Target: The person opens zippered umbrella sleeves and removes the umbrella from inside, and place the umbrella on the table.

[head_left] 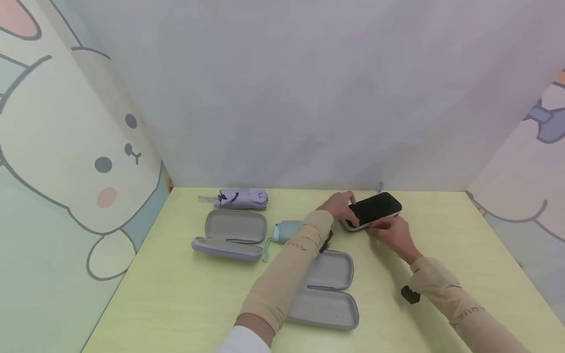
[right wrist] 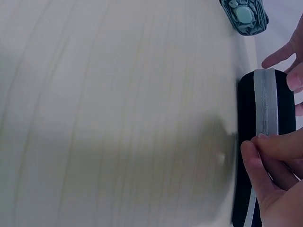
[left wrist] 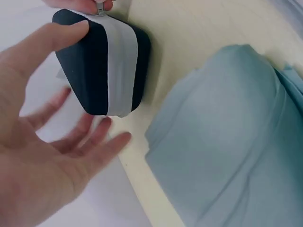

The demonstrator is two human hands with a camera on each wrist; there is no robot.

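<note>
A black zip case (head_left: 375,208) with a pale zipper band lies at the back right of the table. My left hand (head_left: 339,205) is at the case's left end. In the left wrist view its thumb touches the black top, while the other fingers spread loosely past the end. My right hand (head_left: 393,236) is at the near long side. Its thumb and forefinger pinch the metal zipper pull (left wrist: 100,7) on the band; in the right wrist view the fingertips mostly cover the pull. The zipper teeth (right wrist: 266,101) show beside them.
A folded blue umbrella (head_left: 287,230) lies left of the case, partly behind my left sleeve. An open grey hard case (head_left: 328,306) lies in front of it. Further left are another open case (head_left: 236,225), purple outside, and a purple folded umbrella (head_left: 243,198). Walls (head_left: 282,98) enclose the table.
</note>
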